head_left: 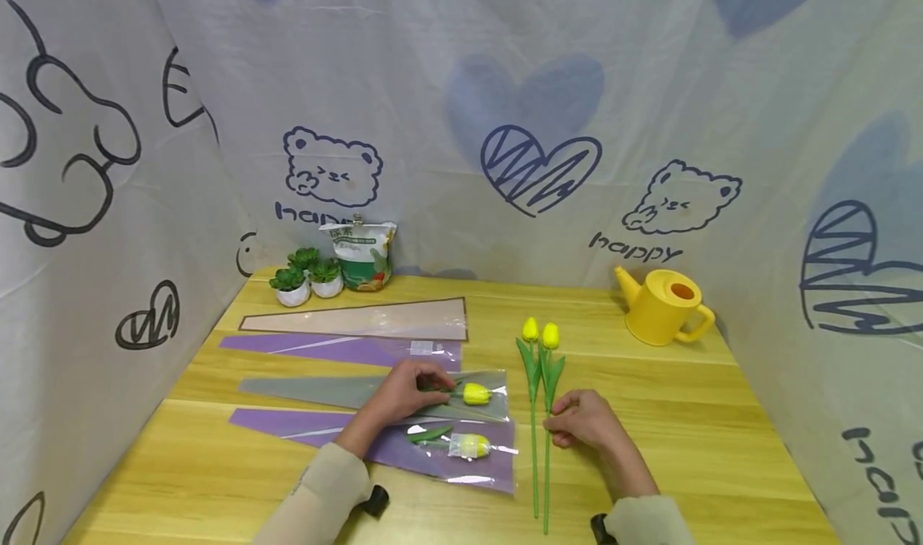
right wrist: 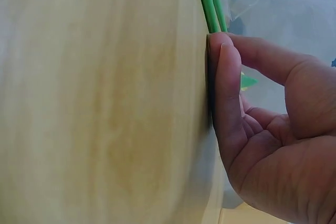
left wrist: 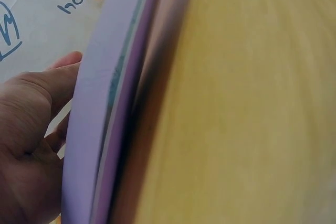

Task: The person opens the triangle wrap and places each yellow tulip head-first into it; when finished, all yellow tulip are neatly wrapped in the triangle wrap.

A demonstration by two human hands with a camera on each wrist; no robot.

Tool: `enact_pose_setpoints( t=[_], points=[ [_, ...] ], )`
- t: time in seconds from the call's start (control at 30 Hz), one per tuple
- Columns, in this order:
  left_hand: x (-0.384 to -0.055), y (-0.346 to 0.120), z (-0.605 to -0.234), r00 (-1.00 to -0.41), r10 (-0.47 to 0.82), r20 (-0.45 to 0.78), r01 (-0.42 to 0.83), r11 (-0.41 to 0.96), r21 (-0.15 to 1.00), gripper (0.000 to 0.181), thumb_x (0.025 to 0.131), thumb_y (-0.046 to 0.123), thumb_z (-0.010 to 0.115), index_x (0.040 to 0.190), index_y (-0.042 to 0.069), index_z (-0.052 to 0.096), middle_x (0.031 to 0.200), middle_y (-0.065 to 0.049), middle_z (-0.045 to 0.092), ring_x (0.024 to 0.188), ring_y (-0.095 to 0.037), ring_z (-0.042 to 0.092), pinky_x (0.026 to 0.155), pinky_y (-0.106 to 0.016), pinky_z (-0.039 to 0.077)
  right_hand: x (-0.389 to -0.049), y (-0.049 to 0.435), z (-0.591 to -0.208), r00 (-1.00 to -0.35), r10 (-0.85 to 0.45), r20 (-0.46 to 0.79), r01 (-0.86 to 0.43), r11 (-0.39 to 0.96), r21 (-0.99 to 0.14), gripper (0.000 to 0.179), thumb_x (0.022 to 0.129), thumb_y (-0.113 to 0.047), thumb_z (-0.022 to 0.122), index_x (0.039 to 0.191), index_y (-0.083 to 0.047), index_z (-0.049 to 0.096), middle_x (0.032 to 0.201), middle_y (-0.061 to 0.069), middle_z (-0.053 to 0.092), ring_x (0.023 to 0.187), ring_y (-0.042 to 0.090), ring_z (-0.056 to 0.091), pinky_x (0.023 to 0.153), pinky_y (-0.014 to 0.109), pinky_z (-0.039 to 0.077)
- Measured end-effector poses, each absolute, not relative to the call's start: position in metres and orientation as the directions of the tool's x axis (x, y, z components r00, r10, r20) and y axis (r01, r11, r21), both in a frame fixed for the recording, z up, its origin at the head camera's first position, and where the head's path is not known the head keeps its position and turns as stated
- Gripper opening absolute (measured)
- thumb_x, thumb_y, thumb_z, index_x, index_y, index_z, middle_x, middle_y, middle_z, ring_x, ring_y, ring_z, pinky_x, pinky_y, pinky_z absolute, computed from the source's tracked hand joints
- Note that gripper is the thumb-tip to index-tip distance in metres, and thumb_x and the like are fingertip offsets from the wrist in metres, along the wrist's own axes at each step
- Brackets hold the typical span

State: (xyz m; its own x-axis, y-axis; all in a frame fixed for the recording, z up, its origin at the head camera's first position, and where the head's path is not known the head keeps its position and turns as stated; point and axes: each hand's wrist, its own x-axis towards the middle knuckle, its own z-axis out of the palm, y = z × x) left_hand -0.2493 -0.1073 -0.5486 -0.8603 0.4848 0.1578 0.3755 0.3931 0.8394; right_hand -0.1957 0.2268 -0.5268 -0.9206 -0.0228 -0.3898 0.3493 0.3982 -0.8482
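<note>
At centre right of the frame, the stem of one loose yellow tulip (head_left: 550,393) is pinched by the right hand (head_left: 587,421), thumb and fingertips together, perhaps to align it beside its twin (head_left: 534,389). The left hand's (head_left: 404,391) fingers are bent over a sleeved tulip (head_left: 476,393) at centre; whether it is gripped cannot be told. Flower sleeves (head_left: 497,469) are spread centre-left, probably for easy reach; the watering can (head_left: 659,314) is set upper right, seemingly out of the way.
</note>
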Motion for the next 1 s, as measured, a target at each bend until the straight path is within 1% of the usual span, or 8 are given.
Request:
enact_pose_setpoints(
  t=[0.17,0.3,0.43,0.57,0.73,0.87,1.0],
  points=[
    [-0.25,-0.107,-0.548,-0.858,0.492,0.15,0.368,0.384,0.847,0.015,0.088,0.008,0.082,0.103,0.009,0.08,0.099,-0.005,0.079,0.086,-0.008,0.07,0.078,-0.023,0.055,-0.189,0.225,-0.523,-0.928,-0.035,-0.371,0.326,0.406,-0.854,0.027,0.083,0.004,0.08,0.102,0.007,0.06,0.075,0.013,0.069,0.058,0.017,0.065,0.055,0.028,0.056],
    [-0.251,-0.108,-0.549,-0.855,0.491,0.165,0.381,0.381,0.842,0.015,0.088,0.009,0.083,0.103,0.01,0.08,0.099,-0.004,0.079,0.086,-0.007,0.07,0.078,-0.023,0.055,-0.182,0.219,-0.521,-0.928,-0.041,-0.37,0.324,0.399,-0.858,0.032,0.079,0.008,0.08,0.104,0.008,0.06,0.075,0.013,0.066,0.058,0.017,0.066,0.056,0.029,0.057],
    [-0.252,-0.109,-0.552,-0.858,0.482,0.176,0.389,0.387,0.836,0.015,0.087,0.011,0.084,0.102,0.012,0.08,0.098,-0.002,0.079,0.084,-0.007,0.069,0.076,-0.024,0.055,-0.18,0.215,-0.522,-0.932,-0.034,-0.362,0.317,0.41,-0.855,0.03,0.079,0.01,0.079,0.102,0.007,0.061,0.075,0.014,0.067,0.056,0.018,0.066,0.055,0.031,0.058],
    [-0.251,-0.11,-0.554,-0.858,0.483,0.173,0.385,0.384,0.839,0.015,0.087,0.011,0.084,0.101,0.012,0.08,0.098,-0.003,0.078,0.084,-0.007,0.069,0.076,-0.023,0.054,-0.183,0.215,-0.524,-0.923,-0.027,-0.383,0.337,0.421,-0.842,0.028,0.079,0.012,0.077,0.101,0.006,0.061,0.074,0.015,0.068,0.055,0.018,0.066,0.055,0.031,0.059],
    [-0.251,-0.108,-0.554,-0.858,0.484,0.172,0.386,0.386,0.838,0.015,0.087,0.011,0.084,0.101,0.012,0.08,0.098,-0.003,0.079,0.084,-0.007,0.069,0.076,-0.023,0.054,-0.187,0.218,-0.526,-0.92,-0.025,-0.39,0.342,0.433,-0.834,0.028,0.08,0.011,0.076,0.102,0.005,0.06,0.073,0.016,0.069,0.054,0.018,0.066,0.054,0.03,0.058],
    [-0.252,-0.107,-0.554,-0.857,0.485,0.175,0.391,0.391,0.833,0.015,0.087,0.012,0.084,0.102,0.013,0.08,0.097,-0.002,0.079,0.084,-0.007,0.069,0.076,-0.023,0.054,-0.19,0.218,-0.525,-0.925,-0.007,-0.38,0.34,0.43,-0.836,0.028,0.082,0.007,0.079,0.104,0.005,0.06,0.072,0.014,0.068,0.053,0.016,0.063,0.052,0.028,0.055],
    [-0.251,-0.107,-0.554,-0.855,0.488,0.177,0.395,0.39,0.832,0.014,0.087,0.013,0.084,0.102,0.013,0.08,0.098,-0.002,0.078,0.084,-0.007,0.069,0.075,-0.024,0.054,-0.193,0.217,-0.525,-0.928,0.01,-0.372,0.338,0.444,-0.83,0.028,0.082,0.005,0.081,0.101,0.005,0.06,0.071,0.013,0.066,0.052,0.016,0.062,0.052,0.027,0.054]
  ],
)
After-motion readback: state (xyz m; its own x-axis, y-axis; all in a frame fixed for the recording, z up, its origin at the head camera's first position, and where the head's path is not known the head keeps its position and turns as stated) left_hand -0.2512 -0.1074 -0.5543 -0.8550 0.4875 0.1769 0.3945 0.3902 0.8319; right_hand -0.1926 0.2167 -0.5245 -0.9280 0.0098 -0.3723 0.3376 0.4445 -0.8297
